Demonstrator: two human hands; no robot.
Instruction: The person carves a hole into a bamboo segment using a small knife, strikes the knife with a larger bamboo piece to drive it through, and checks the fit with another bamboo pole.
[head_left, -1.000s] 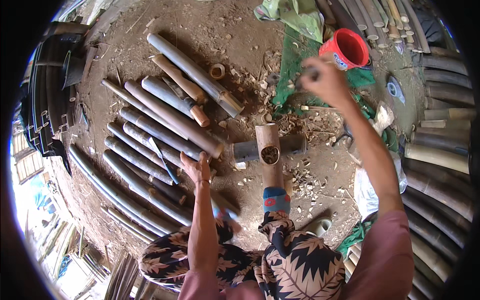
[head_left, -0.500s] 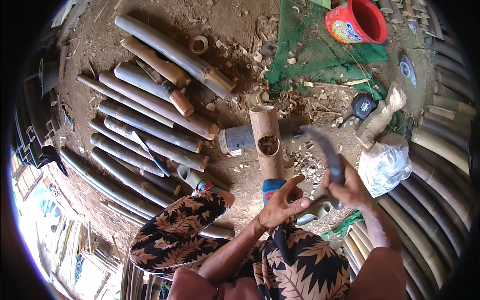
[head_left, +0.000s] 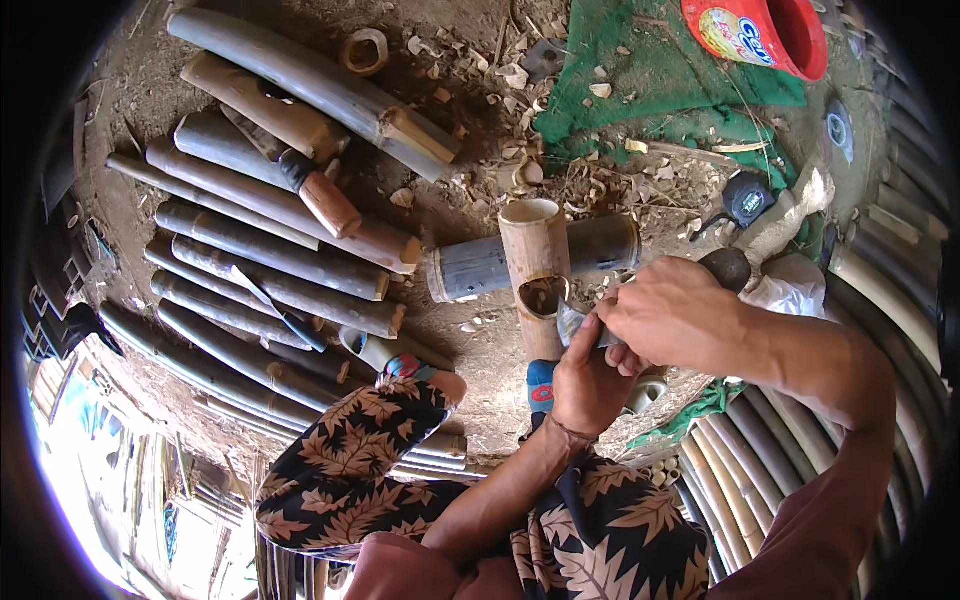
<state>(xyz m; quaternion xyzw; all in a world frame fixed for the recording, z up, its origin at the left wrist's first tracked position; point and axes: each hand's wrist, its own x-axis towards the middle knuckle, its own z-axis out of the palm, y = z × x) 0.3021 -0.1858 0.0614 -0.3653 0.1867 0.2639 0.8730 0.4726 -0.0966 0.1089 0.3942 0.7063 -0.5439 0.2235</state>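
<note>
Tool [head_left: 727,268] (mostly covered) in hands [head_left: 672,312]

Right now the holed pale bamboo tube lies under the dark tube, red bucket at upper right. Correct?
Not under: the head view shows the holed pale bamboo tube lying across the top of the dark tube. The red bucket is at upper right, as you say.

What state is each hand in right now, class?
Left hand: partly curled; whether it grips anything cannot be told.
Right hand: closed, holding a dark-handled tool.
</note>
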